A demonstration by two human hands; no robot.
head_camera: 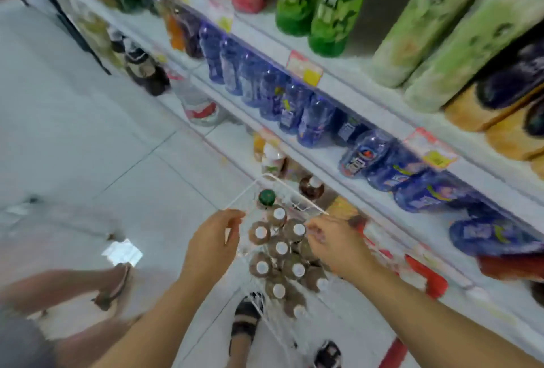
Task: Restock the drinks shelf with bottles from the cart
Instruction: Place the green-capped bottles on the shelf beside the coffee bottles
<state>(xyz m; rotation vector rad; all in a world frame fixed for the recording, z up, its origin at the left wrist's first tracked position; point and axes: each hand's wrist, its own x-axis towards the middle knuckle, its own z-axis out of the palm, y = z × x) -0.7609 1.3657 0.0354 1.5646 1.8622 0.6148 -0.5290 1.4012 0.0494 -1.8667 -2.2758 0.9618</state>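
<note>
Field notes: we are looking down at a white wire cart standing on the pale tiled floor. It is near centre, just beside the foot of the white drinks shelf that is running along the right of the scene. The cart is holding a packed cluster of brown bottles with white caps, all upright. One green-capped bottle is standing at the far end of the cluster.

Our left hand is hovering at the cart's left rim, fingers bent and narrow, with a white wire showing between thumb and fingers. Blur is hiding the contact, so we cannot tell whether it is gripping the wire. Our right hand is reaching in from the right, its fingertips drawn together just beside the cap of one brown bottle. We cannot tell whether they are pinching it.

On the shelf, a row of blue bottles is filling the middle tier, and tall green bottles are standing on the tier above, far. Red and yellow price tags are hanging on the shelf edges.

Our feet in black sandals are showing near, just beside the cart's near end. Another person's bare legs are showing at the near left, well apart from the cart
</note>
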